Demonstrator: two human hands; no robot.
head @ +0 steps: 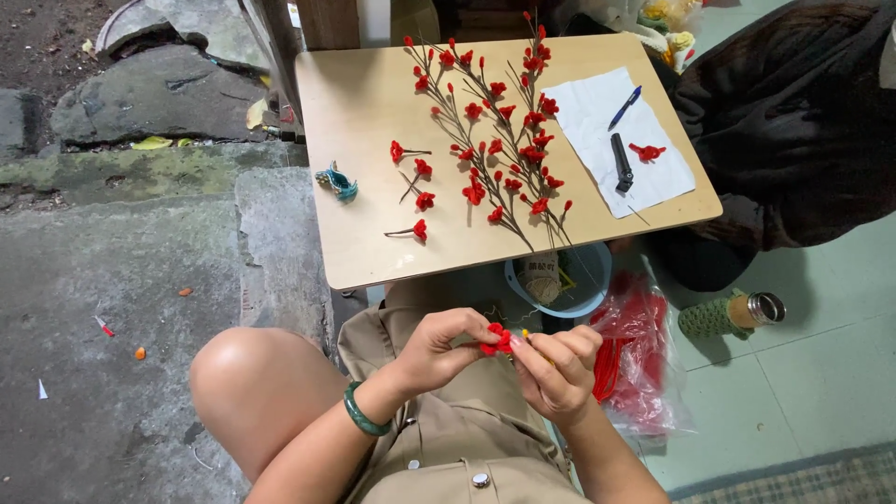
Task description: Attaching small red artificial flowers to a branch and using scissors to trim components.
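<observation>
Fingers (464, 329) of the left hand (439, 350) pinch a small red crocheted flower (496, 340); the right hand (557, 366) closes narrowly on it too, below the pale wooden worktop (364, 112).

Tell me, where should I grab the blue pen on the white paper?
Pinch the blue pen around its middle, coming straight down from above. It lies flat and slanted on the white paper, with bare paper along both long sides for your fingers.
</observation>
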